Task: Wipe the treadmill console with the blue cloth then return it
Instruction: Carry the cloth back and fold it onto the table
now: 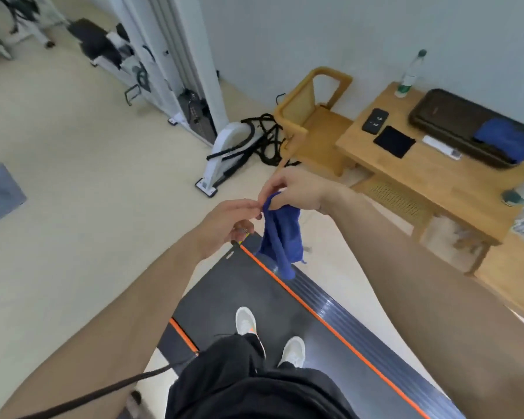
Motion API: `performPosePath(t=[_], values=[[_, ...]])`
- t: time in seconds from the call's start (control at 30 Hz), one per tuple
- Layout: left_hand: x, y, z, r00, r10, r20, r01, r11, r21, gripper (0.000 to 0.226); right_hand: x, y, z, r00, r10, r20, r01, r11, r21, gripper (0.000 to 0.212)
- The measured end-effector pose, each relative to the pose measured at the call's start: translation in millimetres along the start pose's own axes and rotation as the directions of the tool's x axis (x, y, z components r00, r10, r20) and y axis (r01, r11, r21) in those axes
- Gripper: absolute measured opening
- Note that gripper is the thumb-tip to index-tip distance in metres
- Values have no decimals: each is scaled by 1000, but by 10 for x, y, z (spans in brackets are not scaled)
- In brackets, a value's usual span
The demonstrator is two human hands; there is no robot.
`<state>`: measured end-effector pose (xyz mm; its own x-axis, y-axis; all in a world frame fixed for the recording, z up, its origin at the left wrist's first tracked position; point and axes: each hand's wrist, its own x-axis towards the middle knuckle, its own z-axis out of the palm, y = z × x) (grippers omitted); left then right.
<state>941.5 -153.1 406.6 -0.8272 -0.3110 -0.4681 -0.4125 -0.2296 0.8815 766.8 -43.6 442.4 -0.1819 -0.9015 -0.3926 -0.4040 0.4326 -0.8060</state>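
My right hand [300,193] pinches the top of the cloth [282,240] between thumb and curled fingers. My left hand [230,220] comes in from the side, its fingers curled too. Its thumb and fingertip meet at the cloth's upper edge and seem to pinch a corner, though blur there leaves me not quite sure. The cloth hangs bunched and limp from that grip, in the air between my hands, touching nothing below.

Under it lies the treadmill [254,285], a flat deck with an orange stripe. My shoes [245,323] stand on the belt. I take the console [235,258] to be the dark strip at the deck's far end, just below my left hand, but no display shows clearly.

To my right, well apart, is the table [430,173] with a dark tray [436,116], and a second cloth [502,139] lies in the tray's near end.

I judge I am sorting the cloth in my hands, opening or regripping it. Whether that is to start wiping or to put it back, I cannot tell. If wiping is next, I need the cloth gathered into a pad in one hand, then a deep bend down to that low strip. If returning, I must step off and reach over to the tray.
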Motion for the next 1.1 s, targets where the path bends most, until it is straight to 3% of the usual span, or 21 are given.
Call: performPosePath(t=[0.13,0.27,0.37,0.47,0.57,0.7,0.87,1.0,1.1], values=[[-184,-131,-653,990,0,-141,7,999,47,30,692,-363,330,993,-73,95,69,996,50,27],[-280,-276,-1315,949,101,-297,-48,982,183,13,1410,-763,635,989,-82,122,82,997,2,24],[-196,-348,-1898,854,186,-485,-50,959,280,12,2037,-1039,837,993,-55,104,54,998,15,20],[-88,-384,-2597,744,223,-630,23,934,357,17,2723,-1347,968,983,-47,176,66,993,-103,11],[-7,-381,-3305,768,159,-621,64,944,322,13,3372,-1673,1092,982,-33,188,59,989,-135,5],[154,-305,-4121,792,145,-594,91,933,349,23,4184,-2059,1262,994,-68,89,71,997,-23,7],[446,-415,-5053,822,129,-555,219,827,517,19,4978,-2239,1383,997,-67,23,63,990,125,6],[841,-645,-5725,784,103,-612,344,749,567,14,5707,-2077,1358,996,-82,-33,85,986,141,1],[1284,-864,-6240,745,62,-664,371,789,490,16,6329,-1772,1339,993,-87,-78,96,987,127,9]])
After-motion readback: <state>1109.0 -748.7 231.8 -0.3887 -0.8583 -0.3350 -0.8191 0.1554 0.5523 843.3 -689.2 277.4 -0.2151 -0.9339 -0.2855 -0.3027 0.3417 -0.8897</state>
